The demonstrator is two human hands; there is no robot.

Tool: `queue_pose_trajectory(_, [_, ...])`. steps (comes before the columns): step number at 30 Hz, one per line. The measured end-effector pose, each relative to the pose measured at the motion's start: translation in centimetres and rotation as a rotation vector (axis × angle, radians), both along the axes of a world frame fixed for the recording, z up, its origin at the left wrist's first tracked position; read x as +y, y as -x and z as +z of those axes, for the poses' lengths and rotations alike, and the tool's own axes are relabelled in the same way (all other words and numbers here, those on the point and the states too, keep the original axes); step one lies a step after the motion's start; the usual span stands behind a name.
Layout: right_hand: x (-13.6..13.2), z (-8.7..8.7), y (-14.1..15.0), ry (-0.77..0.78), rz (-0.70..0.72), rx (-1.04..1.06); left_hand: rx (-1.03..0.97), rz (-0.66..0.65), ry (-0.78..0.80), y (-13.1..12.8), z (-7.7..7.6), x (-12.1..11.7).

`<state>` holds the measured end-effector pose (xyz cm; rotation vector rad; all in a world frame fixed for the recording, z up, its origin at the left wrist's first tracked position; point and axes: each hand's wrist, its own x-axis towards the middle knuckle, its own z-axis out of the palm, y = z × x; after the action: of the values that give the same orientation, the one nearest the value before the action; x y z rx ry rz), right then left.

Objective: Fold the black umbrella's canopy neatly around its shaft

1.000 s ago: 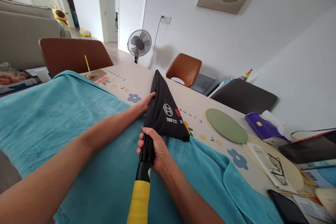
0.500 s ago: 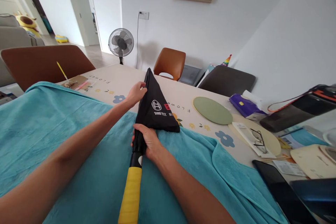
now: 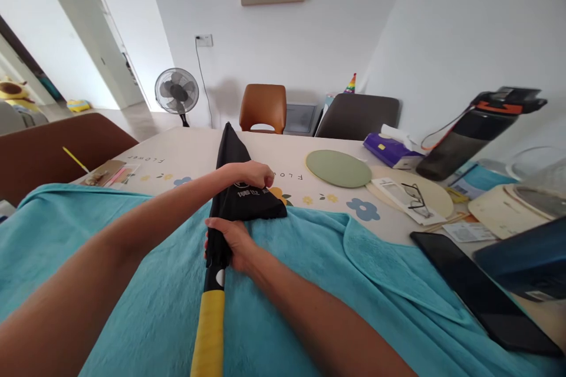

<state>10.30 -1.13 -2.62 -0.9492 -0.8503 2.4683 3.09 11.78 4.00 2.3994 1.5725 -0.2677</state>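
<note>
A black umbrella (image 3: 250, 208) with white lettering lies folded over the turquoise blanket (image 3: 145, 312), its tip pointing away from me. Its yellow wrapped handle (image 3: 209, 330) runs down towards me. My right hand (image 3: 233, 242) is wrapped round the lower end of the gathered black cloth, just above the handle. Across the printed side of the cloth reaches my left hand (image 3: 257, 175), its fingers curled down and closed against the fabric. The left fingertips are partly hidden, and the left forearm covers part of the canopy.
On the table's right are a green placemat (image 3: 338, 168), a purple tissue pack (image 3: 391, 151), eyeglasses (image 3: 415, 199), a dark bottle (image 3: 462, 141) and a black tablet (image 3: 481, 288). A fan (image 3: 177, 91) and brown chair (image 3: 263, 107) stand beyond; a pencil (image 3: 75, 159) is at left.
My left hand has moved from the canopy's left edge across to its right side, over the printed logo. My right hand keeps its hold. The view has shifted to the right.
</note>
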Motion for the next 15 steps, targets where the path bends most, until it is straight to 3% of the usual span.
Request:
queue_pose_trajectory(4, [0.1,-0.2,0.1,0.006,0.007,0.029,0.0,-0.062,-0.04,0.9,0.2,-0.1])
queue_pose_trajectory(9, [0.2,-0.4,0.1,0.006,0.012,0.029,0.007,-0.251,-0.116,0.8,-1.2,-0.3])
queue_pose_trajectory(12, [0.2,-0.4,0.1,0.028,0.014,0.033,-0.013,-0.215,-0.102,0.7,-1.6,-0.4])
queue_pose_trajectory(15, [0.3,-0.4,0.0,0.037,0.015,0.035,-0.092,-0.096,-0.236,1.1,-1.0,-0.8])
